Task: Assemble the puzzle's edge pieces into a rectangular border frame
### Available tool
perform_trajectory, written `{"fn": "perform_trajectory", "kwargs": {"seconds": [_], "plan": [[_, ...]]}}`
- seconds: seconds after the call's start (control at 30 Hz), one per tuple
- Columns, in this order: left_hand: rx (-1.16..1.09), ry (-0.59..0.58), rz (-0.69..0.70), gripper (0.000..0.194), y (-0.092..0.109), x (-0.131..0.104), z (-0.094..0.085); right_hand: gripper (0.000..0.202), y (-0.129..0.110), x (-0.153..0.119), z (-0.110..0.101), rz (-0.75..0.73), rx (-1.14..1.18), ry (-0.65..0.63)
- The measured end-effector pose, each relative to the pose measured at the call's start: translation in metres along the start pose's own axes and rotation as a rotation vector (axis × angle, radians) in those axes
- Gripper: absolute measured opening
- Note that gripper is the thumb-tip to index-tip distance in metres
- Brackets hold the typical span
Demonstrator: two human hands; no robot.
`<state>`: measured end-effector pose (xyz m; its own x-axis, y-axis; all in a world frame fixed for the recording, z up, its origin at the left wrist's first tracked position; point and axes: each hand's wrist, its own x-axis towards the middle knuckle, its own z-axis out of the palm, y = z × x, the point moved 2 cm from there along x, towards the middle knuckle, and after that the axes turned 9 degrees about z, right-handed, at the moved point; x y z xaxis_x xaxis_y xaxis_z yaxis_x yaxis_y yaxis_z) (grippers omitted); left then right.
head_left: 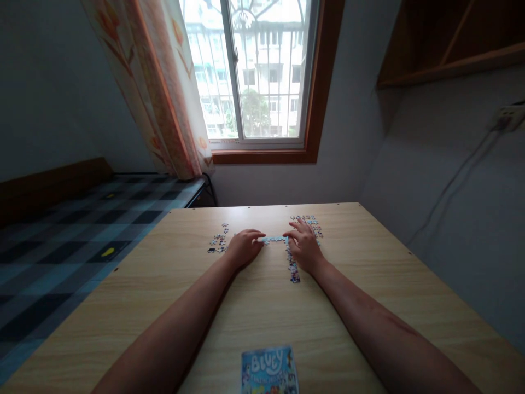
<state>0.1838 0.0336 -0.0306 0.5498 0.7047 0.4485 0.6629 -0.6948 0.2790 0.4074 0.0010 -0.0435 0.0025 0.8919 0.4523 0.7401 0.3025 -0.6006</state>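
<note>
A joined strip of jigsaw puzzle pieces (274, 239), pale blue along the top, runs between my two hands on the wooden table. From its right end a column of joined pieces (294, 272) comes down toward me. My left hand (245, 247) is at the strip's left end, thumb and forefinger closed about it. At the right corner rests my right hand (303, 244), fingers spread and bent, the tips touching or just above the puzzle. It covers part of the column. Loose jigsaw pieces (219, 239) lie left of my left hand; more loose pieces (316, 225) lie behind my right hand.
A blue puzzle box (269, 371) lettered "BLUEY" lies at the near side of the wooden table (184, 317). A bed with a checked cover (82, 241) stands on the left. Behind the table are a window (262, 82) and a curtain (151, 82); a shelf (451, 65) hangs at right.
</note>
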Motion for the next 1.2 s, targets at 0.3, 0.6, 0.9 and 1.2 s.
{"fn": "perform_trajectory", "kwargs": {"seconds": [0.3,0.6,0.9,1.2], "plan": [[0.048,-0.078,0.108,0.022,0.001,0.001,0.001,0.029,0.002,0.0,0.001,0.01,-0.004,-0.006],[0.089,-0.11,0.11,0.023,-0.001,0.003,0.003,0.029,0.004,0.001,0.001,-0.01,-0.018,0.004],[0.071,-0.111,0.082,0.025,0.002,0.002,0.001,0.029,0.008,0.001,0.0,0.001,0.006,0.0],[0.102,-0.118,0.091,0.022,0.007,0.008,0.011,0.027,0.013,0.002,-0.004,-0.004,0.005,0.0]]}}
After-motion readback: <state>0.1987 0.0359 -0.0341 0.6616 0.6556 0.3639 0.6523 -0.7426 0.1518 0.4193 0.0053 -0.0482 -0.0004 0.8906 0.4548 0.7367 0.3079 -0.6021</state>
